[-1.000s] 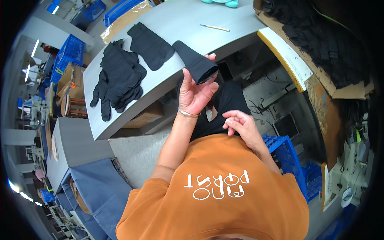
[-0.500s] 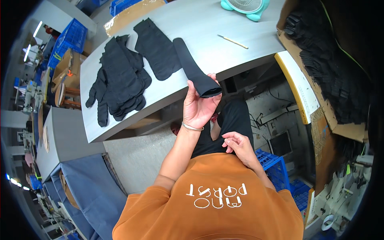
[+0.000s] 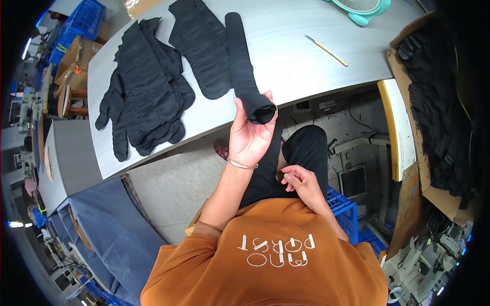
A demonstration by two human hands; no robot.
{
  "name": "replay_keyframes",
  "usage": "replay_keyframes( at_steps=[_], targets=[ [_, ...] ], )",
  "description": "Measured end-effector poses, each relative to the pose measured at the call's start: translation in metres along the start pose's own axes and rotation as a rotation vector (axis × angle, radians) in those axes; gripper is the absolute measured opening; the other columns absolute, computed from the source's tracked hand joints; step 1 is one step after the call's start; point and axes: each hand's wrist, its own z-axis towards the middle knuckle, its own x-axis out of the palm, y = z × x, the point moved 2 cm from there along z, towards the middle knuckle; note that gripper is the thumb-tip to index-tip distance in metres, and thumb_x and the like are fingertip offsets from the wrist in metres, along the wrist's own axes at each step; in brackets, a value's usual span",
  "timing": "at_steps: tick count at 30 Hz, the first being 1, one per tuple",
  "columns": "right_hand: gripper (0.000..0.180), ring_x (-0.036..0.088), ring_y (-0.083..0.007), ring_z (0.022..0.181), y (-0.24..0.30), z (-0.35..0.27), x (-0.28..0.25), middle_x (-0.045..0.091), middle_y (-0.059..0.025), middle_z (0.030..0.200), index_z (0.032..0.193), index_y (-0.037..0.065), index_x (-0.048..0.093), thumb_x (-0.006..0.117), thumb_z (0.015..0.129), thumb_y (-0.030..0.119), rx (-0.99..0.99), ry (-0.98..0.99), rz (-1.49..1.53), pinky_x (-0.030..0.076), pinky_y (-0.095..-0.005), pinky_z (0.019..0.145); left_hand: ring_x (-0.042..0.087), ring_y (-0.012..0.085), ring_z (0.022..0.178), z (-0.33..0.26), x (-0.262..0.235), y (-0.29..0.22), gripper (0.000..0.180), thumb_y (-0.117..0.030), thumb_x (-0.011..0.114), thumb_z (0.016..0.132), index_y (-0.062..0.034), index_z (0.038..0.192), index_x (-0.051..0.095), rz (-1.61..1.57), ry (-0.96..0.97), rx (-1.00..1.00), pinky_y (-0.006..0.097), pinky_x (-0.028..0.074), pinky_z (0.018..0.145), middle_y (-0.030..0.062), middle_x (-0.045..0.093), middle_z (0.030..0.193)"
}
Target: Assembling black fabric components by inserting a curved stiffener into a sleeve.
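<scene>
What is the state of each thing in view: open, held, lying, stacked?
Black fabric tube: held, near end open.
Left hand: fingers closed around the tube's near end.
Right hand: fingers loosely bent, nothing seen in them.
Glove-shaped pieces: stacked, lying on the table.
Black pieces beside them: lying flat.
Slim tool: lying loose.
Cardboard box: open, holding many black items.
Teal fan: partly out of view; whether running, cannot tell.

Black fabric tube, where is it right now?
In the head view, the black fabric tube is at upper centre, its open end in the left hand, its length over the pale grey table, right of flat black fabric pieces.
</scene>
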Motion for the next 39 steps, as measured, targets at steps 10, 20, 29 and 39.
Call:
replay_keyframes(
  at_steps=[10, 20, 29, 39],
  targets=[
    [0.019, 0.056, -0.0058, 0.069, 0.005, 0.027, 0.008, 0.066, -0.0026, 0.085, 0.115, 0.0, 0.062, 0.057, 0.1, 0.01, 0.057, 0.02, -0.055, 0.047, -0.0199, 0.064, 0.051, 0.0284, 0.118, 0.008, 0.02, -0.021, 0.061, -0.028, 0.075, 0.087, 0.0107, 0.127, 0.049, -0.211, 0.076, -0.099, 0.037, 0.049, 0.108, 0.019, 0.053, 0.128],
    [0.032, 0.057, -0.0067, 0.068, 0.021, 0.023, 0.001, 0.067, -0.0043, 0.085, 0.114, -0.001, 0.063, 0.048, 0.105, 0.026, -0.041, -0.055, 0.028, 0.048, -0.0213, 0.063, 0.065, 0.0317, 0.104, -0.018, 0.01, -0.011, 0.069, -0.021, 0.059, 0.086, 0.0065, 0.146, 0.035, 0.683, 0.037, -0.079, 0.042, 0.054, 0.095, 0.0188, 0.06, 0.123],
    [0.039, 0.063, -0.0106, 0.084, 0.087, 0.012, -0.053, 0.07, -0.0086, 0.1, 0.123, -0.004, 0.061, 0.057, 0.101, 0.028, -0.319, -0.144, 0.046, 0.05, -0.0251, 0.077, 0.068, 0.0151, 0.094, -0.057, -0.056, 0.07, 0.031, -0.005, 0.066, 0.092, 0.0026, 0.12, 0.057, 1.569, 0.041, -0.381, 0.03, 0.054, 0.088, 0.0085, 0.069, 0.105],
    [0.008, 0.053, -0.0024, 0.083, 0.087, -0.056, -0.184, 0.061, 0.0053, 0.09, 0.099, 0.003, 0.064, 0.062, 0.096, 0.01, -0.488, -0.634, -0.101, 0.043, -0.0189, 0.073, 0.07, 0.0105, 0.084, -0.078, -0.127, 0.106, 0.016, 0.006, 0.06, 0.086, 0.0006, 0.101, 0.065, 2.021, 0.124, -0.551, 0.026, 0.056, 0.076, 0.0082, 0.073, 0.091]
  ],
)
